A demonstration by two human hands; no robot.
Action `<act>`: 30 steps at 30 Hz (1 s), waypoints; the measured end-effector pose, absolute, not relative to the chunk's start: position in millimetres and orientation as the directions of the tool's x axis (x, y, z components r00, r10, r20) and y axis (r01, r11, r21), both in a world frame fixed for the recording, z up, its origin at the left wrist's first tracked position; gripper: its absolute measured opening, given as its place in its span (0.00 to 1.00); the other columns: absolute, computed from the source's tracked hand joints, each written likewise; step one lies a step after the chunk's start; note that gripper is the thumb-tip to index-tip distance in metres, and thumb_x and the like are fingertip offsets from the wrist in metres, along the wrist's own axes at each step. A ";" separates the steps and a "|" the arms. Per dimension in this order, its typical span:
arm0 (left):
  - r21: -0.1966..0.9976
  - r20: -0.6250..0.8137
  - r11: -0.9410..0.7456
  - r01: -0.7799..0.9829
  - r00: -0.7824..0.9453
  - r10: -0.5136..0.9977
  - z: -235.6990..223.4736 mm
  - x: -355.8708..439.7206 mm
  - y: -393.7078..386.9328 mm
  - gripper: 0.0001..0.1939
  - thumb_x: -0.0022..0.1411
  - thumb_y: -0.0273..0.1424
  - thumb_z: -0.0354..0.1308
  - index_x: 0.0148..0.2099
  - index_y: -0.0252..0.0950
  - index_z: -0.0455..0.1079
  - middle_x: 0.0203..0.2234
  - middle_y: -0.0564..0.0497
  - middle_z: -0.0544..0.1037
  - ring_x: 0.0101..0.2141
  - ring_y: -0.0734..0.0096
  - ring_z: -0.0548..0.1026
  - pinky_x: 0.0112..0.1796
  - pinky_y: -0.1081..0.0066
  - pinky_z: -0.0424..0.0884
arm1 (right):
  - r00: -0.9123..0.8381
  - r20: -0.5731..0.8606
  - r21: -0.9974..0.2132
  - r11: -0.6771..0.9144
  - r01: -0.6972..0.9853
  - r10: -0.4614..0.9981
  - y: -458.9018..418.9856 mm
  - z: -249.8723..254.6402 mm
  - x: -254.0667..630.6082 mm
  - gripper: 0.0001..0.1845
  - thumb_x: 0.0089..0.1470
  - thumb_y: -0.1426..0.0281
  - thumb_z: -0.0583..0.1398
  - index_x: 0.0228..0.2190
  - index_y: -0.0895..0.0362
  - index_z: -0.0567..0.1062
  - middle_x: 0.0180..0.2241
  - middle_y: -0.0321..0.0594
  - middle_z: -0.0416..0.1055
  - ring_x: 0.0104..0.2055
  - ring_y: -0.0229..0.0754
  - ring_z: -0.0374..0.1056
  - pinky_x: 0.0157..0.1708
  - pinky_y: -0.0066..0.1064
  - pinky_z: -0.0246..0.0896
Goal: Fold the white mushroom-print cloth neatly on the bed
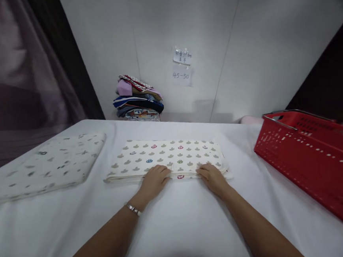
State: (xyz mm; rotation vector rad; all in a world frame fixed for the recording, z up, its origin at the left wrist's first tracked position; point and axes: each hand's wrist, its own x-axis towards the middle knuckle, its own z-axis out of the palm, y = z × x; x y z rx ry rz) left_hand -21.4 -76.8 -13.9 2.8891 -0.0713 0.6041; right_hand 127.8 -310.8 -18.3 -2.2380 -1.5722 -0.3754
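A folded white cloth [163, 156] with grey, red, blue and green motifs lies flat in front of me, its long side facing me. At its near edge, my left hand [155, 178] has its fingers curled over the layers, left of the middle. Farther right on the same edge, my right hand [212, 178] grips the fabric between thumb and fingers. The thumb tips are partly hidden against the cloth. A bracelet [133, 209] circles my left wrist.
Another folded white patterned cloth [56, 163] lies at the left on the white-covered table [187, 232]. A red plastic basket [308, 155] with a metal handle stands at the right. Behind the far edge rises a stack of folded fabrics [138, 100]. Paper signs [181, 74] hang on the wall.
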 end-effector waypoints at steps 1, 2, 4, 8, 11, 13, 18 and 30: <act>0.175 0.411 -0.981 -0.086 0.912 -0.006 -14.4 -20.8 -75.9 0.08 0.61 0.30 0.52 0.42 0.39 0.68 0.37 0.50 0.73 0.39 0.65 0.68 0.40 0.64 0.64 | 0.345 0.429 -0.156 -0.307 0.939 0.835 -310.4 -18.3 126.4 0.13 0.58 0.73 0.51 0.37 0.55 0.75 0.35 0.44 0.71 0.38 0.43 0.63 0.38 0.34 0.58; 0.175 0.420 -0.980 -0.089 0.908 -0.007 -15.0 -20.2 -74.8 0.08 0.61 0.30 0.51 0.42 0.39 0.69 0.37 0.50 0.73 0.39 0.65 0.68 0.39 0.64 0.64 | 0.350 0.434 -0.170 -0.306 0.937 0.830 -310.5 -18.2 125.5 0.12 0.58 0.73 0.52 0.38 0.55 0.75 0.35 0.44 0.71 0.38 0.42 0.63 0.38 0.34 0.59; 0.177 0.434 -0.979 -0.103 0.901 -0.016 -16.3 -19.2 -72.8 0.08 0.62 0.30 0.51 0.41 0.40 0.70 0.36 0.50 0.73 0.38 0.65 0.68 0.39 0.64 0.65 | 0.360 0.443 -0.235 -0.282 0.930 0.821 -313.4 -17.2 126.7 0.12 0.57 0.73 0.52 0.40 0.54 0.74 0.36 0.43 0.71 0.39 0.42 0.64 0.39 0.34 0.60; 0.192 0.447 -0.974 -0.119 0.894 -0.021 -18.3 -18.8 -70.2 0.09 0.62 0.30 0.51 0.42 0.40 0.70 0.36 0.50 0.73 0.38 0.65 0.68 0.39 0.65 0.65 | 0.615 0.438 -0.504 -0.387 0.772 0.656 -335.5 -8.0 148.9 0.14 0.55 0.74 0.53 0.40 0.53 0.74 0.42 0.42 0.71 0.46 0.42 0.65 0.45 0.36 0.61; 0.201 0.439 -0.972 -0.122 0.898 -0.022 -19.1 -17.9 -69.5 0.09 0.62 0.30 0.50 0.42 0.39 0.71 0.36 0.50 0.73 0.38 0.65 0.68 0.39 0.64 0.66 | 0.903 0.252 -0.674 -0.606 0.422 0.349 -360.8 2.8 173.6 0.12 0.55 0.70 0.52 0.36 0.56 0.74 0.40 0.42 0.73 0.43 0.43 0.68 0.42 0.35 0.63; 0.210 0.441 -0.969 -0.128 0.897 -0.023 -19.4 -16.9 -69.1 0.09 0.62 0.30 0.50 0.41 0.40 0.71 0.36 0.49 0.73 0.38 0.65 0.68 0.39 0.64 0.66 | 0.961 0.101 -0.693 -0.675 0.252 0.256 -373.9 7.8 184.9 0.13 0.55 0.67 0.52 0.34 0.59 0.73 0.33 0.44 0.74 0.33 0.42 0.71 0.33 0.33 0.66; 0.222 0.457 -0.965 -0.139 0.889 -0.023 -19.2 -15.9 -68.1 0.10 0.63 0.32 0.48 0.40 0.40 0.72 0.35 0.50 0.73 0.37 0.66 0.69 0.39 0.64 0.66 | 0.963 -0.171 -0.659 -0.751 0.045 0.208 -378.6 10.4 191.8 0.17 0.54 0.63 0.56 0.38 0.65 0.71 0.19 0.41 0.72 0.15 0.36 0.64 0.17 0.26 0.59; 0.209 0.447 -0.968 -0.140 0.894 -0.033 -19.1 -15.9 -68.5 0.10 0.62 0.29 0.49 0.41 0.39 0.71 0.35 0.49 0.73 0.37 0.64 0.68 0.39 0.63 0.66 | 0.909 -0.349 -0.688 -0.721 -0.083 0.228 -356.9 24.9 184.6 0.38 0.50 0.67 0.61 0.58 0.65 0.53 0.16 0.37 0.70 0.13 0.37 0.63 0.13 0.24 0.56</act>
